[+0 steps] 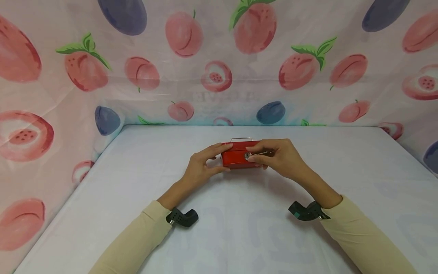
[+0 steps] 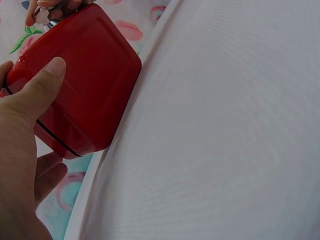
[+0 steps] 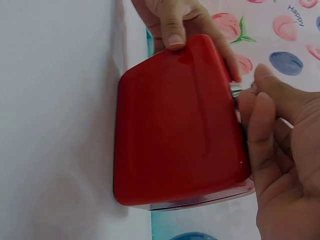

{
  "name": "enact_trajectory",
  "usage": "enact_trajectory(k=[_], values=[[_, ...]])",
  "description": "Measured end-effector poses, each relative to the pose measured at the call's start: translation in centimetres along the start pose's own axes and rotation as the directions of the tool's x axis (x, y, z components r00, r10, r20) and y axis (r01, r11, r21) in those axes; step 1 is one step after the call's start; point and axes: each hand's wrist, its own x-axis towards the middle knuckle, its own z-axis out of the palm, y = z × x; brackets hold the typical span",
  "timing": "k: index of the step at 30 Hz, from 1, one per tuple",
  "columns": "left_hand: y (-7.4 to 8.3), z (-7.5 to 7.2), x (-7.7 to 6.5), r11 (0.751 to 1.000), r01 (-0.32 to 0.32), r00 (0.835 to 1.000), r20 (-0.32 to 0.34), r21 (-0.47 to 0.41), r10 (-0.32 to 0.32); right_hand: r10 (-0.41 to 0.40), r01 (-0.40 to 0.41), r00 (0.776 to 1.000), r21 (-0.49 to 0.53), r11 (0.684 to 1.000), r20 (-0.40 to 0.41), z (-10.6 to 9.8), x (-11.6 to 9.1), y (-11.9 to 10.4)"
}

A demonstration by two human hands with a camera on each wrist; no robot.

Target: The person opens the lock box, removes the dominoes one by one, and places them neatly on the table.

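A small red metal cash box (image 1: 236, 158) with a thin wire handle (image 1: 241, 139) is between the two hands. On the side facing the person is a round silver lock (image 1: 247, 155). My left hand (image 1: 200, 163) grips the box's left end, its thumb lying on the broad red face in the left wrist view. At the lock, my right hand (image 1: 284, 158) pinches a slim metal key (image 1: 265, 153) between thumb and fingers. Its tip meets the lock, but how far it sits inside cannot be told. Other right-hand fingers touch the box's side.
A white cloth (image 1: 219, 228) covers the table under the box. Fruit-printed fabric (image 1: 215, 102) rises behind the table and along its left side. Black wrist devices (image 1: 183, 217) sit at the cuffs of both beige sleeves (image 1: 137, 236).
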Motion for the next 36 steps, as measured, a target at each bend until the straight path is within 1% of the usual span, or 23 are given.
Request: enact_trajectory(k=[5,12,21,25,29,36], values=[[0.0,0.0,0.0,1.000,0.010,1.000,0.007,0.005,-0.010,-0.003,0.003,1.000,-0.022,1.000,-0.008,0.1,0.0,-0.2],[-0.1,0.0,0.0,1.000,-0.001,1.000,0.003,-0.006,0.001,-0.016,0.016,1.000,0.003,1.000,-0.006,0.0,-0.1,0.0],[-0.1,0.0,0.0,1.000,-0.007,1.000,0.006,-0.003,0.007,-0.011,0.011,1.000,0.012,1.000,-0.009,0.1,-0.1,0.0],[-0.2,0.1,-0.1,1.000,-0.006,1.000,0.009,-0.002,0.006,-0.021,0.021,1.000,0.013,1.000,0.005,-0.1,-0.2,0.0],[-0.3,0.1,-0.1,1.000,-0.007,1.000,0.009,-0.001,0.007,-0.026,0.025,0.999,0.009,1.000,0.040,-0.3,-0.2,0.2],[-0.2,0.1,-0.1,1.000,-0.010,1.000,0.004,-0.005,0.010,-0.121,0.131,0.987,-0.090,0.987,0.107,-1.2,-0.1,0.4]])
